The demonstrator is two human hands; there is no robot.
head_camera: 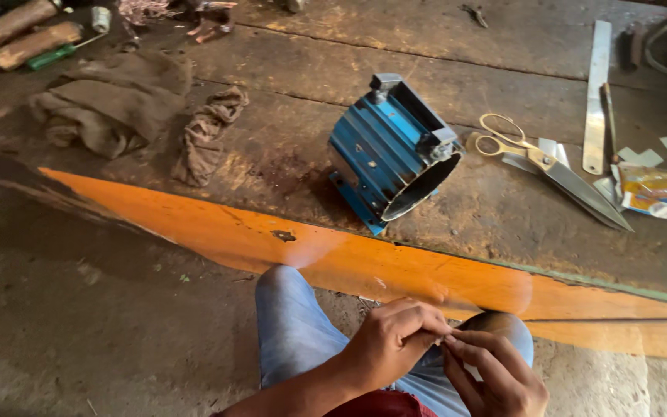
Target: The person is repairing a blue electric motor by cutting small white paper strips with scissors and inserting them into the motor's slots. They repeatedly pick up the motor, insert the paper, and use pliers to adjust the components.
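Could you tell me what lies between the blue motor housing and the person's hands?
In the head view, the bench's orange edge runs between blue motor housing and hands.

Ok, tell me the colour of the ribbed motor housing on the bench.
Blue, with a bare grey metal rim; the motor housing shows clearly in the head view.

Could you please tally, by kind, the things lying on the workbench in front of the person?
Blue motor housing: 1
Scissors: 1
Metal ruler: 1
Rags: 2
Wooden blocks: 2
Green-handled screwdriver: 1
Coloured packet: 1
Total: 9
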